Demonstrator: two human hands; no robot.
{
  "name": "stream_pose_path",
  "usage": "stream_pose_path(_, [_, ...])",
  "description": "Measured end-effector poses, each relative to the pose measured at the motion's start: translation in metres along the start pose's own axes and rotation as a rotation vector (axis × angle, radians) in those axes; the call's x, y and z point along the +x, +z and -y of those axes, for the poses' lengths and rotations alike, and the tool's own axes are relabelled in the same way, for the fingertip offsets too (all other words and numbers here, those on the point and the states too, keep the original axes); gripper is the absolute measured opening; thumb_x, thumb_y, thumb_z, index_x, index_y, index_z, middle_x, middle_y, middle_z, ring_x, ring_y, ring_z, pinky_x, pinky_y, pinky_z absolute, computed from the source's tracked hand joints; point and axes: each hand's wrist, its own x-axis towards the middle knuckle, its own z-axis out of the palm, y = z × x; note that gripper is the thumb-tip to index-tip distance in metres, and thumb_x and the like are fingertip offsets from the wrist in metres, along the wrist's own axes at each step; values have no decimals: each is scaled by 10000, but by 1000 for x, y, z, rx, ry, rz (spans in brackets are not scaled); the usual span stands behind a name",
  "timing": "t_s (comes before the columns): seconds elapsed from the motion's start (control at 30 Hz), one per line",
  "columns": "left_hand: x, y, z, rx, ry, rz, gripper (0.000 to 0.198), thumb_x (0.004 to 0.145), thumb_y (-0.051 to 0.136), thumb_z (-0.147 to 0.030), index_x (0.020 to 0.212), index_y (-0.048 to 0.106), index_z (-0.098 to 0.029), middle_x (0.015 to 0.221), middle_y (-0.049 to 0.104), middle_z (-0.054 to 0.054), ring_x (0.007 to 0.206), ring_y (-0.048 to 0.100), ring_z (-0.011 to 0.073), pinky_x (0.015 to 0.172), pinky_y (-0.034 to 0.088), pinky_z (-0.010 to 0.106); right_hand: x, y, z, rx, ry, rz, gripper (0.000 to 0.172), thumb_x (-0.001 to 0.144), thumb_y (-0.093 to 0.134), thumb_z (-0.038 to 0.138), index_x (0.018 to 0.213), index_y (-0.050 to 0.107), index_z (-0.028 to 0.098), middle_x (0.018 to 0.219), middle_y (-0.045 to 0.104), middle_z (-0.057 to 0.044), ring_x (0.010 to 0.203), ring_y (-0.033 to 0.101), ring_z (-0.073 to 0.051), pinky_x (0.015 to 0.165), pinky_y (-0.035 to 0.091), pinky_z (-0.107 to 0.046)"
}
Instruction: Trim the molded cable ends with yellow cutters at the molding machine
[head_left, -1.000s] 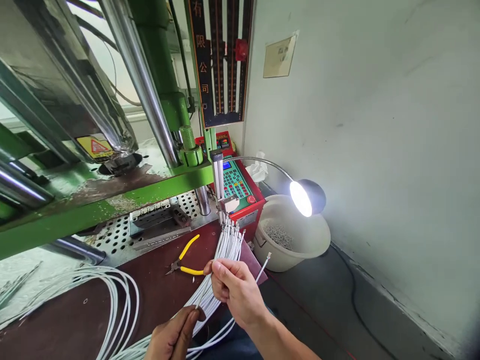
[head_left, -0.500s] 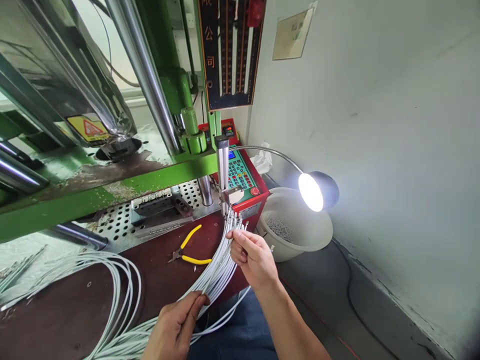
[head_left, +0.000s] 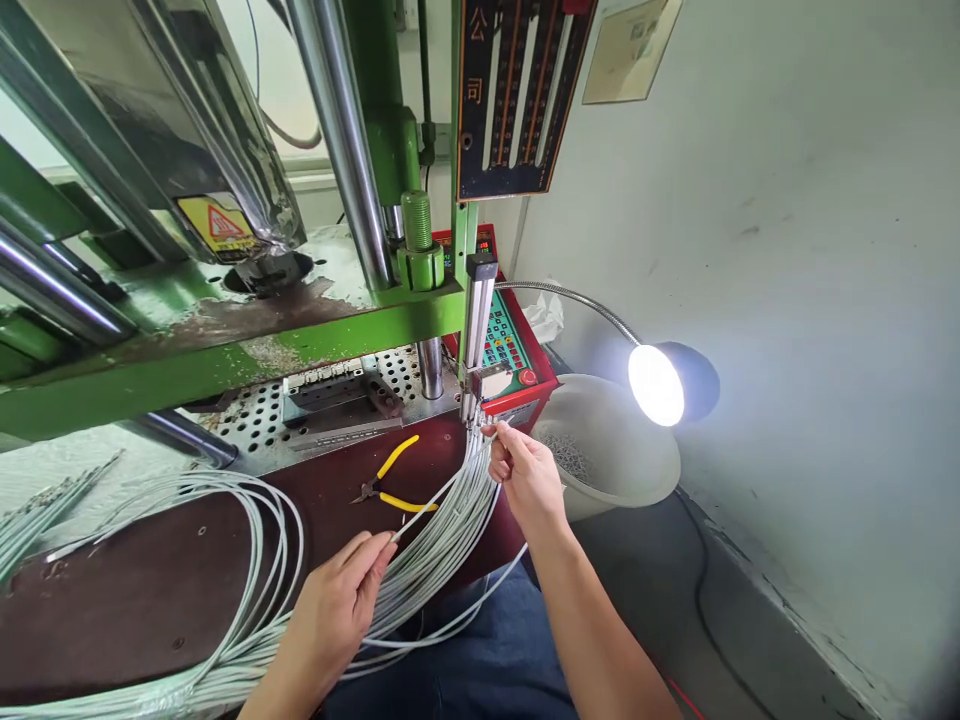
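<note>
A bundle of thin white cables [head_left: 442,545] curves across the dark red bench top [head_left: 150,590] up toward a metal fixture [head_left: 480,385] beside the green press. My right hand [head_left: 525,475] is closed around the cable ends just below that fixture. My left hand [head_left: 341,600] pinches one single white cable, lifted a little away from the bundle, lower down near the bench's front edge. Yellow-handled pliers [head_left: 394,480] lie on the bench just behind the bundle.
A green press frame [head_left: 225,350] with steel columns overhangs the perforated plate [head_left: 255,430]. A red control box [head_left: 517,370], a white tub of small metal parts [head_left: 607,450] and a lit gooseneck lamp [head_left: 664,385] stand at the right. More cables [head_left: 45,500] lie at far left.
My right hand has slid up the bundle from mid-length to the cable ends at the fixture. My left hand has separated one cable from the bundle. The view has shifted left and down.
</note>
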Motion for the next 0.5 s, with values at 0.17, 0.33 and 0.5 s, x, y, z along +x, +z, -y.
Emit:
stream_pose_path(0.17, [4,12,5,201,68,37,363,1002,364,-290,1013,710,-180,777,659,48,704,652,166,634,527,250,-5,-27,17,-941,-134,-59,505,815,642,536,461,518,198,463,449,22,454,377,-102,502,274,-269])
stream_pose_path(0.33, [7,17,1,242,44,46,282,981,445,-270,1051,686,-142,865,669,82,776,646,212,691,560,331,-10,5,26,-1017,-182,351,384,896,562,492,700,676,182,558,604,-1,472,487,-100,497,384,-233])
stream_pose_path(0.5, [-2,9,3,185,-38,-65,242,979,491,-265,1084,653,-118,946,669,107,856,631,239,765,551,384,37,111,-20,-440,6,528,192,907,583,317,975,677,164,788,699,-18,512,587,-81,475,472,-196])
